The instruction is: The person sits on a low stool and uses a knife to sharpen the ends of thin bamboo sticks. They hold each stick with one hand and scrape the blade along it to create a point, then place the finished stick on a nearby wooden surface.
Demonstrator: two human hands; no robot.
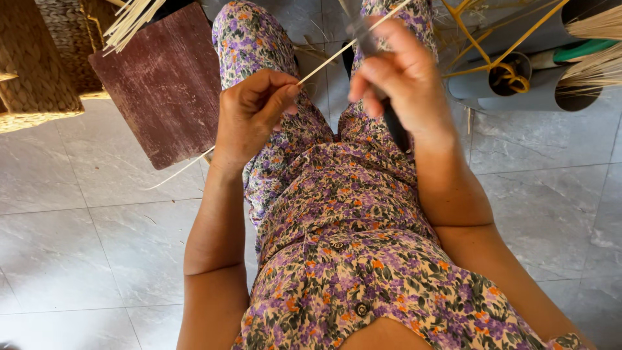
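Left hand (249, 113): fingers closed, pinching a thin pale strip (330, 57) between thumb and forefinger.
Right hand (398, 74): fingers wrapped around a dark-handled knife (393, 123), just beside the left fingertips.
Strip: runs diagonally past both hands, over the lap.
Beyond left fingers: reddish wooden board (162, 84), woven basket (32, 65).
Beyond right fingers: grey tubes (518, 91) holding fibres.
Surface: grey tiled floor (97, 227).

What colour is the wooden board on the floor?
Dark reddish-brown, worn; the board shows best in the head view.
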